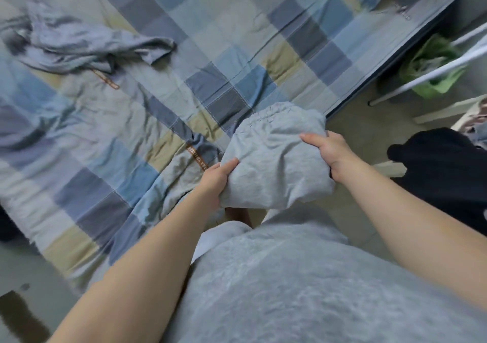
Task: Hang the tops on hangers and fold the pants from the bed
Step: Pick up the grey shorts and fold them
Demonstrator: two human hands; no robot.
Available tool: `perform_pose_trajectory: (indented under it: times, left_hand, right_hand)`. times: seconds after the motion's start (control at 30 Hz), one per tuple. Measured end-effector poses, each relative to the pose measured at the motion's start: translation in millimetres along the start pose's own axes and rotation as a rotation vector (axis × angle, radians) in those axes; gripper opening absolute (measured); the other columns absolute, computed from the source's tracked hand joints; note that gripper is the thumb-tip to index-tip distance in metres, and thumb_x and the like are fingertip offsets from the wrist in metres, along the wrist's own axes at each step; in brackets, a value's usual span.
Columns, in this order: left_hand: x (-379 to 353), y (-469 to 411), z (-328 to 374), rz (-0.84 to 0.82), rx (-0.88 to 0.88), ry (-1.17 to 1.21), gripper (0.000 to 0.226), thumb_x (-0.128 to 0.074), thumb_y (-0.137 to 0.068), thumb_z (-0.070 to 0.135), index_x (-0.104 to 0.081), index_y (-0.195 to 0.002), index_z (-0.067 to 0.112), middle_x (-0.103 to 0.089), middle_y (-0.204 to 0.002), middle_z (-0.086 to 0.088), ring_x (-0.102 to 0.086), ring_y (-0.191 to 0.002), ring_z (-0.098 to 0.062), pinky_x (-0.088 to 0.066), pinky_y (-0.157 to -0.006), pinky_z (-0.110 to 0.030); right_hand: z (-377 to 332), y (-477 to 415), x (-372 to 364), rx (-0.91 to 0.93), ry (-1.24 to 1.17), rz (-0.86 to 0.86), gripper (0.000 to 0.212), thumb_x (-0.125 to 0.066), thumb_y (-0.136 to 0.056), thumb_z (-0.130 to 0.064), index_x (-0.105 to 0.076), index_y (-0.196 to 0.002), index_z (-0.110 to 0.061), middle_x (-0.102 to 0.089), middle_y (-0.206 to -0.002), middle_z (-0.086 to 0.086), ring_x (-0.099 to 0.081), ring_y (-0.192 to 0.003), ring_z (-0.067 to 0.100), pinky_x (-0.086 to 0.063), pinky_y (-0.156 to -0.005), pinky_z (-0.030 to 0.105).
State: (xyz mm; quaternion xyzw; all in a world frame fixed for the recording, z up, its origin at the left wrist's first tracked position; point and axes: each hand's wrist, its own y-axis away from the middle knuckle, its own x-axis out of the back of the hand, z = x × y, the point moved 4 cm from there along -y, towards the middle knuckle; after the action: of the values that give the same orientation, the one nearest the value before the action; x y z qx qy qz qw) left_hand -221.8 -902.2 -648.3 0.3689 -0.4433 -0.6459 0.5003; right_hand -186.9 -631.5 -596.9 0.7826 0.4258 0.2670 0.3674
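At the far left a crumpled blue-grey garment (79, 45) is seen lying on the bed (237, 31), which is covered by a checked sheet in blue, grey and tan. Further right, near the bed's edge, a second garment (184, 168) with a brown lettered band is spread flat; its kind cannot be told.

Just beside it the left hand (214, 182) is seen gripping the left side of the folded grey pants (274, 163). Its thumb (228, 165) is laid on top of the cloth, and its fingers are hidden beneath the bundle. The pants are held in the air between both hands, over the bed's edge and the floor (355, 129), in front of the person's grey top (303, 290). An elastic gathered waistband is turned away from the person.

The right side of the pants is gripped by the right hand (329, 150), its thumb pressed on top and its fingers wrapped round the edge, mostly out of sight.

Further right a black cloth (445, 166) is seen on the floor. Above it, a green bag (432, 71) is crossed by white rods (421, 78), blurred.
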Motion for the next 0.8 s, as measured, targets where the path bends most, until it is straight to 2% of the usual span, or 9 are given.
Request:
perform_pose_trajectory:
  times: [0.1, 0.2, 0.27, 0.33, 0.43, 0.53, 0.67, 0.73, 0.8]
  left_hand:
    - [-13, 21, 7, -0.123, 0.004, -0.061, 0.044, -0.078, -0.082, 0.047, -0.07, -0.118, 0.024, -0.075, -0.111, -0.007, -0.071, -0.104, -0.033, -0.057, -0.091, -0.055]
    - [-40, 39, 19, -0.199, -0.02, -0.15, 0.047, -0.078, -0.082, 0.044, -0.069, -0.121, 0.02, -0.073, -0.117, -0.009, -0.068, -0.11, -0.033, -0.052, -0.1, -0.055]
    - [-66, 50, 28, -0.246, -0.041, -0.214, 0.038, -0.077, -0.084, 0.039, -0.07, -0.114, 0.018, -0.075, -0.112, -0.008, -0.071, -0.103, -0.028, -0.056, -0.095, -0.047]
    - [-95, 60, 34, -0.305, -0.037, -0.259, 0.025, -0.074, -0.085, 0.031, -0.072, -0.103, 0.015, -0.077, -0.099, -0.007, -0.075, -0.085, -0.024, -0.059, -0.076, -0.037]
    - [-147, 76, 38, -0.347, -0.01, -0.33, 0.022, -0.069, -0.082, 0.023, -0.071, -0.097, 0.007, -0.076, -0.086, -0.011, -0.074, -0.07, -0.028, -0.056, -0.066, -0.035]
    - [-211, 93, 29, -0.388, -0.011, -0.419, 0.022, -0.065, -0.077, 0.021, -0.07, -0.094, 0.006, -0.075, -0.082, -0.012, -0.074, -0.067, -0.03, -0.054, -0.067, -0.035]
    - [-311, 120, -7, -0.472, -0.023, -0.525, 0.038, -0.072, -0.071, 0.029, -0.074, -0.104, 0.011, -0.077, -0.097, -0.013, -0.075, -0.082, -0.033, -0.058, -0.071, -0.04]
    - [-365, 137, -31, -0.54, -0.044, -0.575, 0.045, -0.078, -0.07, 0.037, -0.075, -0.109, 0.014, -0.077, -0.105, -0.012, -0.075, -0.093, -0.033, -0.057, -0.08, -0.041]
    - [-420, 154, -54, -0.611, -0.093, -0.624, 0.048, -0.081, -0.073, 0.04, -0.075, -0.113, 0.016, -0.076, -0.108, -0.01, -0.074, -0.098, -0.032, -0.056, -0.089, -0.043]
  right_hand:
    - [-7, 43, 23, 0.071, -0.134, 0.059, 0.024, -0.077, -0.084, -0.009, -0.067, -0.105, -0.004, -0.074, -0.095, 0.01, -0.074, -0.075, 0.02, -0.06, -0.06, 0.028]
    - [-11, 79, 53, 0.138, -0.253, 0.12, 0.019, -0.076, -0.084, -0.01, -0.067, -0.1, -0.009, -0.075, -0.091, 0.006, -0.075, -0.071, 0.016, -0.058, -0.055, 0.024]
    - [-12, 99, 78, 0.177, -0.305, 0.165, 0.027, -0.078, -0.084, -0.014, -0.066, -0.108, -0.01, -0.076, -0.096, 0.005, -0.076, -0.077, 0.016, -0.058, -0.057, 0.024]
    - [-9, 117, 107, 0.211, -0.34, 0.211, 0.035, -0.079, -0.083, -0.019, -0.065, -0.114, -0.011, -0.076, -0.099, 0.004, -0.076, -0.081, 0.016, -0.058, -0.061, 0.026]
    - [1, 140, 159, 0.264, -0.388, 0.286, 0.042, -0.081, -0.081, -0.023, -0.066, -0.118, -0.011, -0.077, -0.105, 0.004, -0.075, -0.09, 0.02, -0.06, -0.074, 0.034]
    - [16, 163, 220, 0.323, -0.455, 0.345, 0.037, -0.081, -0.081, -0.022, -0.069, -0.114, -0.013, -0.078, -0.102, 0.003, -0.075, -0.093, 0.023, -0.058, -0.076, 0.035]
    - [42, 194, 314, 0.388, -0.516, 0.425, 0.026, -0.08, -0.082, -0.021, -0.072, -0.107, -0.016, -0.078, -0.099, 0.003, -0.076, -0.089, 0.021, -0.058, -0.069, 0.03]
    - [57, 211, 363, 0.412, -0.55, 0.466, 0.021, -0.079, -0.082, -0.018, -0.073, -0.102, -0.015, -0.078, -0.095, 0.003, -0.076, -0.085, 0.021, -0.058, -0.063, 0.027]
    - [73, 229, 412, 0.433, -0.587, 0.519, 0.026, -0.082, -0.076, -0.019, -0.073, -0.1, -0.015, -0.078, -0.091, 0.004, -0.076, -0.081, 0.021, -0.057, -0.059, 0.026]
